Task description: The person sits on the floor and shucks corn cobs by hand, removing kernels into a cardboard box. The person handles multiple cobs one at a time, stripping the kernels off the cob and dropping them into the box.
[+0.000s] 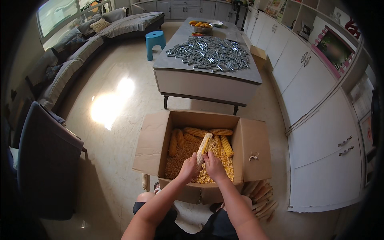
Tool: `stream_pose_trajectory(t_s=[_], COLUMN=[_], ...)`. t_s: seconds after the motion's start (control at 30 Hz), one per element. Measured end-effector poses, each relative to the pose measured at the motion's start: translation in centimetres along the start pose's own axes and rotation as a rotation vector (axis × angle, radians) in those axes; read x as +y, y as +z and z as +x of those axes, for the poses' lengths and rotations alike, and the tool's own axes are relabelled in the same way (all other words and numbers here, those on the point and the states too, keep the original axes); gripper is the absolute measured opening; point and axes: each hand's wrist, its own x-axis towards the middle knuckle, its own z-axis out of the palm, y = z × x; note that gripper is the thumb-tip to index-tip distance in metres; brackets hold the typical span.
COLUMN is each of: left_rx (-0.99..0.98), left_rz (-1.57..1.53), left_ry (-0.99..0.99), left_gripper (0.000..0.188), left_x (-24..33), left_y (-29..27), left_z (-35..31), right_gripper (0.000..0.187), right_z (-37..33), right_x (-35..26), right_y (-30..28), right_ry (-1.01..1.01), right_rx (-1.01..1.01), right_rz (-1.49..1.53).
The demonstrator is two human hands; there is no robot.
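Note:
Above an open cardboard box (152,146) I hold a corn cob (204,146), tilted with its far end up and away from me. Most of its face is stripped pale, and a strip of yellow kernels runs along its right side. My left hand (189,169) is closed round the lower left of the cob. My right hand (214,165) is closed against its right side, thumb near the kernels. Loose kernels (180,159) cover the box's bottom. Several whole corn cobs (227,146) lie along the far and side walls inside.
Bare cobs (262,200) are piled on the floor right of the box, and one stripped cob (144,181) is at its left. Ahead stands a table (172,66) bearing many small metal pieces (214,54) and a bowl of corn (201,27). A blue stool (155,43) and dark chair (48,156) are leftward.

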Motion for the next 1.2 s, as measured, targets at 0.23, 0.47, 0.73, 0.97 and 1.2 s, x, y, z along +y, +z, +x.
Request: stream_pose_trajectory(t_s=[0.23, 0.47, 0.73, 0.97, 1.2], left_rx=[0.013, -0.076, -0.085, -0.105, -0.096], left_rz=[-0.131, 0.13, -0.099, -0.195, 0.09], left_ry=[-0.082, 0.035, -0.141, -0.168, 0.016], left_gripper=[0.045, 0.049, 0.046, 0.047, 0.045], left_x=[-0.1, -1.3, -0.9, -0.1, -1.3], left_y=[0.0, 0.6, 0.3, 0.2, 0.6], left_z=[0.2, -0.2, 0.0, -0.5, -0.6], right_gripper=[0.044, 0.058, 0.048, 0.043, 0.05], right_z=[0.0, 0.4, 0.8, 0.8, 1.1], right_x=[-0.2, -0.1, -0.2, 0.8, -0.3], right_y=[0.4, 1.1, 1.3, 1.0, 0.2], right_ry=[0.217, 0.396, 0.256, 0.22, 0.352], right_rx=[0.095, 0.155, 0.206, 0.239, 0.305], right_rz=[0.235, 0.078, 0.394, 0.253, 0.333])
